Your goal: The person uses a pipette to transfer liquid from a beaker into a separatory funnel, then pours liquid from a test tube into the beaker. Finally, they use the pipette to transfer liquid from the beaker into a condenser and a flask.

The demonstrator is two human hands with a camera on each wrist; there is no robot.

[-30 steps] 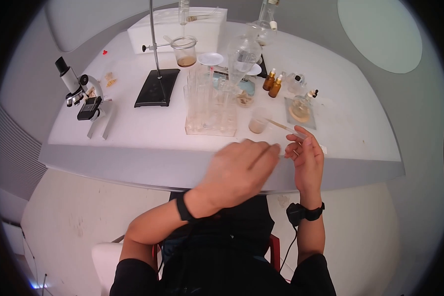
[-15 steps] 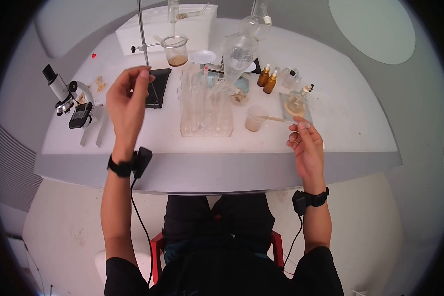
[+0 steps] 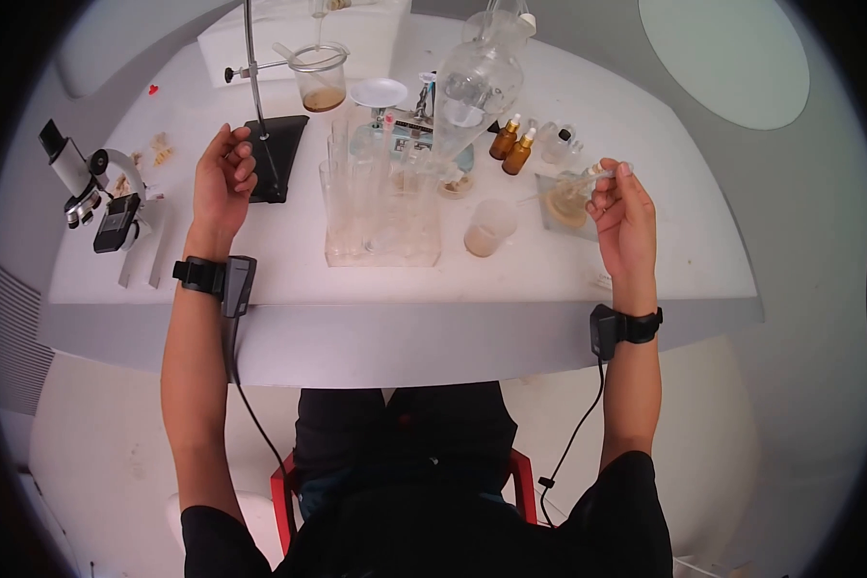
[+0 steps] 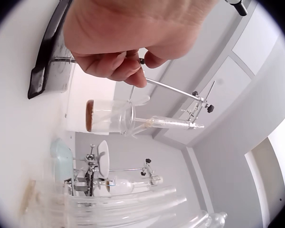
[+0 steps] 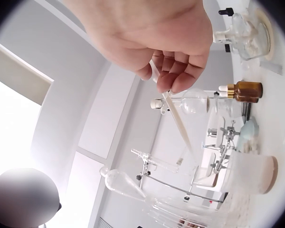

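My right hand (image 3: 626, 217) pinches a thin translucent dropper (image 5: 178, 118) between thumb and fingertips. The dropper slants down toward the left, with cloudy tan liquid in its stem. Below and left of it stands a translucent plastic cup (image 3: 491, 229) with some brownish liquid in the bottom. Behind the right hand is a small glass flask-like vessel (image 3: 568, 204) on a flat pad. My left hand (image 3: 223, 183) is raised near the base (image 3: 281, 159) of the ring stand, fingers loosely curled, nothing visible in them.
A rack (image 3: 380, 246) of tall clear tubes stands between the hands. Behind are a beaker (image 3: 320, 91) in the stand's ring, a balance (image 3: 458, 154), a large glass funnel (image 3: 477, 82) and amber dropper bottles (image 3: 516, 154). A microscope (image 3: 116, 222) stands at the left.
My left hand has swung from beside the right hand over to the ring stand. The right hand has moved up and away, taking the dropper from the cup's mouth. The head view has shifted.
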